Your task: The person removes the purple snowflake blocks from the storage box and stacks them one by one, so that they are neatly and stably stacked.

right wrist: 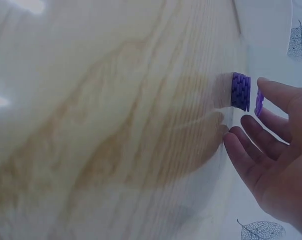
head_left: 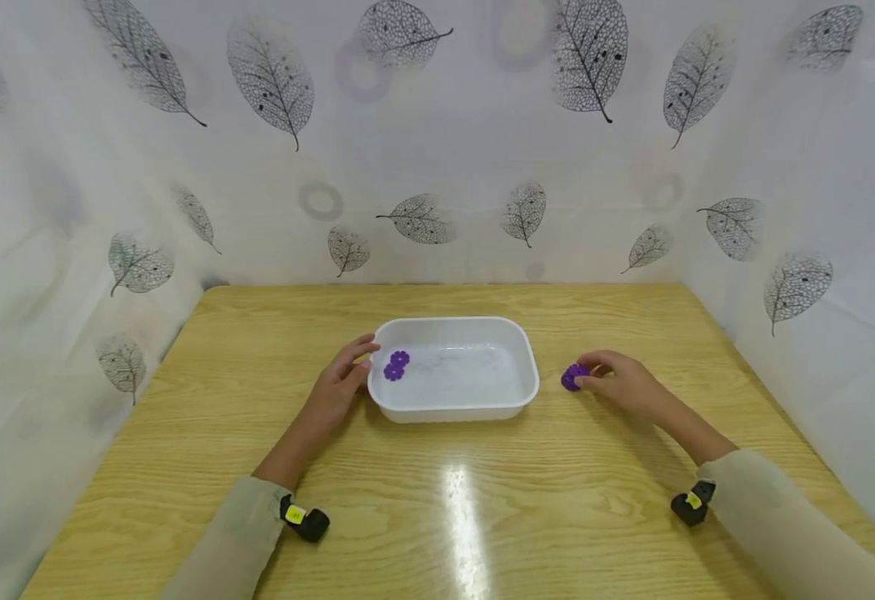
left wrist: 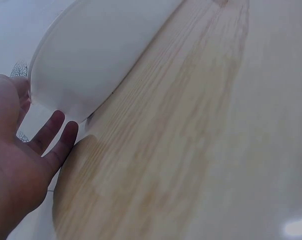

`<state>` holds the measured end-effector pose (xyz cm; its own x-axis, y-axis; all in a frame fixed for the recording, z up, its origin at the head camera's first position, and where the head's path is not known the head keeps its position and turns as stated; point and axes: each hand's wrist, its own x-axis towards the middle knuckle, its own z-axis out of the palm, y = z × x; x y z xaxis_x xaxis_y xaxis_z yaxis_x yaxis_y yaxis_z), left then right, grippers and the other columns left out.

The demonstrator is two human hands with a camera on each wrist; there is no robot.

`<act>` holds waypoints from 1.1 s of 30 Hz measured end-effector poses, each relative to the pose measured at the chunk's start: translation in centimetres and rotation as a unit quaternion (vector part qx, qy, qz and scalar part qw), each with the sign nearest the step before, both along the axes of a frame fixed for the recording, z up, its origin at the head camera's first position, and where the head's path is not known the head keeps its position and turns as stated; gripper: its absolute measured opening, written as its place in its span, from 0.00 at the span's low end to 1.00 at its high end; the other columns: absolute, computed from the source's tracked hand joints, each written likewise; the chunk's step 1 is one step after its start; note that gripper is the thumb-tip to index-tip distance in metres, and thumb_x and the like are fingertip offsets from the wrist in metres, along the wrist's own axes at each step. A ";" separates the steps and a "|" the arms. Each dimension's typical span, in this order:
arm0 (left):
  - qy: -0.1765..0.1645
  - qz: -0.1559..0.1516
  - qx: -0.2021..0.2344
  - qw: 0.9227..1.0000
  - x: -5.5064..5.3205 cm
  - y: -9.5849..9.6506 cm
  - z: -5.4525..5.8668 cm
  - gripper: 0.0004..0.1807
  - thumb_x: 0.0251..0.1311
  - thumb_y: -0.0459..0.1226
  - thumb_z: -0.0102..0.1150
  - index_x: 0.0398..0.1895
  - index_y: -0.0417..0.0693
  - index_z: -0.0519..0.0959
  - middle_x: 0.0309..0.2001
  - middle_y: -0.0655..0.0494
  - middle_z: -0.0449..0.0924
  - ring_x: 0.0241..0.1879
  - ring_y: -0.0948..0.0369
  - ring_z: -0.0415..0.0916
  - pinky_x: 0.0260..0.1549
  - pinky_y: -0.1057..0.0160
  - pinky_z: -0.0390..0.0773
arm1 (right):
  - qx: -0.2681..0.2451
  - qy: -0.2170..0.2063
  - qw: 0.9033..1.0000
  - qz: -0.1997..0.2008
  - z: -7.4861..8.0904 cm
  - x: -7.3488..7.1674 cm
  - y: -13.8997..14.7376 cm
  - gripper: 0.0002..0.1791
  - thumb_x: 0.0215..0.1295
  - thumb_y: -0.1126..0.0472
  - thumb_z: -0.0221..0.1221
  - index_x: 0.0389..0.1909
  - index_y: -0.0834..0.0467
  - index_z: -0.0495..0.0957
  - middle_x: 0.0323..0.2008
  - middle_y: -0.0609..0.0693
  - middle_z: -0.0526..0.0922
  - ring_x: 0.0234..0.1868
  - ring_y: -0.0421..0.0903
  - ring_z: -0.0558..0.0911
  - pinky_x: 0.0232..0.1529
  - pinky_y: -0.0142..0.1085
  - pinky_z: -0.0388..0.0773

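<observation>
A white plastic basin (head_left: 452,408) sits on the table, with two purple flower-shaped discs (head_left: 394,371) lying at the left of its floor. My left hand (head_left: 340,383) rests at the basin's left rim, its fingertips at the edge; the left wrist view shows its fingers loosely spread beside the basin wall (left wrist: 91,55). To the right of the basin, my right hand (head_left: 621,383) pinches one purple flower-shaped disc (right wrist: 259,103) between thumb and forefinger. Just below that disc, a stack of several like discs (right wrist: 239,91) stands on the table, partly covered by the hand in the head view.
The wooden table (head_left: 377,508) meets a pale curtain (head_left: 467,150) with a leaf print at its back and sides. A black wrist camera (head_left: 310,522) sits at the left cuff, another wrist camera (head_left: 691,504) at the right.
</observation>
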<state>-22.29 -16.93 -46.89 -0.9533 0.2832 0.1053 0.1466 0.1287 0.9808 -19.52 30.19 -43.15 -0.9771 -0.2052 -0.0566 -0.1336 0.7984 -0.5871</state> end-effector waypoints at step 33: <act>0.002 0.008 -0.018 1.000 0.1 0.0 0.0 0.21 0.78 0.42 0.47 0.68 0.47 0.73 0.77 0.58 0.59 0.70 0.50 0.66 0.53 0.77 0.74 | 0.001 -0.003 1.000 0.006 -0.9 0.0 -0.2 0.29 0.69 0.54 0.64 0.64 0.67 0.72 0.48 0.60 0.83 0.49 0.55 0.80 0.48 0.48 0.80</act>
